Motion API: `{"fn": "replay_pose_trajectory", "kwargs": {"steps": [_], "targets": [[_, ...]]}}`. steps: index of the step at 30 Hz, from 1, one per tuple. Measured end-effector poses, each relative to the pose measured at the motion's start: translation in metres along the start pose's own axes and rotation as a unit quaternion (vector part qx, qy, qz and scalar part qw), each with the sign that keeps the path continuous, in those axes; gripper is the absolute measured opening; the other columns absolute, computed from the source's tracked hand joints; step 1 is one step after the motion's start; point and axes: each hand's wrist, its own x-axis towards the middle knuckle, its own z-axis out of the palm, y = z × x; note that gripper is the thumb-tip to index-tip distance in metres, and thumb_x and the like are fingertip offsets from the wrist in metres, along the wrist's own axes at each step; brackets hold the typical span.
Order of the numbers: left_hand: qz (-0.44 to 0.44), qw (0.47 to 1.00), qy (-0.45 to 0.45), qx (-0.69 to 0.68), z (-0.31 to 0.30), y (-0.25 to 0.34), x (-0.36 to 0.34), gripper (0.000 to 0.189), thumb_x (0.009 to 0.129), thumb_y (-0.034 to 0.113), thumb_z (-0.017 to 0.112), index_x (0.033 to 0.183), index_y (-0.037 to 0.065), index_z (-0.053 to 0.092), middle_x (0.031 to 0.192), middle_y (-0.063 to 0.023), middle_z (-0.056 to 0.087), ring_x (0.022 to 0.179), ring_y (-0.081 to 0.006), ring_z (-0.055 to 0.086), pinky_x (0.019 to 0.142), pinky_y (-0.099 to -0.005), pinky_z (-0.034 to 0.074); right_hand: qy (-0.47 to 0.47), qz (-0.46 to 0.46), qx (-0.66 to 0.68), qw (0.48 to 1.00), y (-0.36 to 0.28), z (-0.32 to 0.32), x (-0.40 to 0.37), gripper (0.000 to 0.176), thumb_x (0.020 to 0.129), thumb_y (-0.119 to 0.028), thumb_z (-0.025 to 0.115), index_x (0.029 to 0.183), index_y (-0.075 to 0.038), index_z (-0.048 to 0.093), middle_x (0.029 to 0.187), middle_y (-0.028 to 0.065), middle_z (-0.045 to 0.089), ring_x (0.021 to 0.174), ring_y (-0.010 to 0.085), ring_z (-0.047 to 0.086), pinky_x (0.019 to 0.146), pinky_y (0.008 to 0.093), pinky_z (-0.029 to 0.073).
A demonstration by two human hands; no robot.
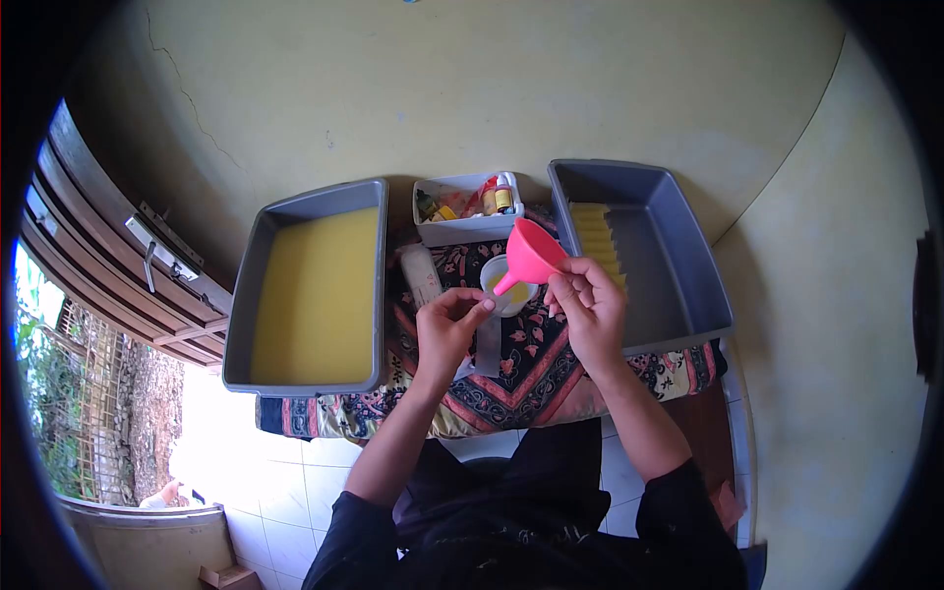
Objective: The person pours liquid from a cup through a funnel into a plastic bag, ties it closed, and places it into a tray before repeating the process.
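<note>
A pink funnel (pixel 534 253) is held tilted by its rim in my right hand (pixel 592 305), its spout pointing down and left. At the spout's tip, my left hand (pixel 449 326) pinches the top of a clear plastic sleeve (pixel 489 344) that hangs down over the cloth. Behind the spout stands a white cup (pixel 494 270) with yellowish contents. The funnel hides part of the cup.
On the patterned cloth (pixel 526 379) a grey tray (pixel 379 295) with a yellow layer stands left. Another grey tray (pixel 703 280), with stacked yellow strips (pixel 596 236), stands right. A white box (pixel 462 233) of bottles sits behind, near a clear packet (pixel 421 273).
</note>
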Motion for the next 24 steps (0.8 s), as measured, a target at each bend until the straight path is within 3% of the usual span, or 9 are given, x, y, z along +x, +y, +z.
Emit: {"fn": "replay_pose_trajectory", "kwargs": {"steps": [3, 5, 12, 14, 20, 24], "targets": [[0.028, 0.999, 0.009, -0.022, 0.002, -0.001, 0.003, 0.015, 0.083, 0.008, 0.072, 0.094, -0.002, 0.068, 0.078, -0.0016, 0.067, 0.069, -0.0036, 0.057, 0.06, -0.0188, 0.043, 0.001, 0.001, -0.01, 1.0, -0.001, -0.001, 0.003, 0.012, 0.093, -0.008, 0.06, 0.099, 0.002, 0.055, 0.084, 0.0036, 0.062, 0.069, 0.0061, 0.058, 0.057, 0.0193, 0.046], [0.012, 1.0, -0.004, 0.024, 0.001, 0.001, 0.004, 0.015, 0.084, 0.008, 0.071, 0.095, -0.001, 0.068, 0.085, -0.003, 0.068, 0.077, -0.0061, 0.061, 0.068, -0.0202, 0.047, 0.0, -0.003, -0.026, 1.0, -0.004, 0.001, 0.005, 0.01, 0.094, -0.005, 0.056, 0.1, 0.003, 0.055, 0.078, 0.0031, 0.059, 0.068, 0.0072, 0.056, 0.058, 0.0201, 0.045], [0.004, 1.0, -0.017, 0.006, 0.005, 0.009, 0.004, 0.017, 0.085, 0.01, 0.071, 0.097, -0.002, 0.067, 0.087, -0.0032, 0.068, 0.077, -0.0063, 0.061, 0.068, -0.0199, 0.047, -0.028, -0.023, -0.023, 0.999, 0.004, 0.001, 0.005, 0.012, 0.09, -0.004, 0.062, 0.097, 0.004, 0.056, 0.084, 0.0047, 0.062, 0.067, 0.0072, 0.058, 0.055, 0.0202, 0.046], [0.003, 0.997, -0.034, -0.069, 0.006, 0.006, 0.004, 0.019, 0.086, 0.011, 0.07, 0.1, -0.002, 0.066, 0.09, -0.0043, 0.069, 0.078, -0.0067, 0.061, 0.069, -0.0195, 0.047, -0.032, -0.02, -0.06, 0.997, 0.004, 0.002, 0.004, 0.01, 0.089, -0.003, 0.063, 0.094, 0.005, 0.058, 0.084, 0.0056, 0.062, 0.069, 0.0092, 0.06, 0.059, 0.0217, 0.049], [-0.035, 0.99, -0.066, -0.119, 0.007, 0.016, 0.002, 0.024, 0.086, 0.008, 0.069, 0.107, -0.003, 0.062, 0.095, -0.006, 0.069, 0.084, -0.0086, 0.063, 0.075, -0.0216, 0.048, -0.04, -0.078, -0.146, 0.985, -0.001, 0.006, 0.008, 0.01, 0.084, 0.0, 0.066, 0.092, 0.004, 0.061, 0.084, 0.0088, 0.063, 0.072, 0.0138, 0.063, 0.064, 0.0245, 0.051], [0.024, 0.992, -0.07, -0.098, 0.007, 0.007, 0.006, 0.026, 0.085, 0.006, 0.07, 0.107, -0.003, 0.062, 0.095, -0.0066, 0.069, 0.086, -0.0096, 0.063, 0.078, -0.0233, 0.05, -0.046, -0.086, -0.164, 0.982, -0.002, 0.007, 0.011, 0.01, 0.083, -0.001, 0.067, 0.091, 0.003, 0.062, 0.084, 0.0092, 0.063, 0.072, 0.0149, 0.064, 0.063, 0.0248, 0.05]]}}
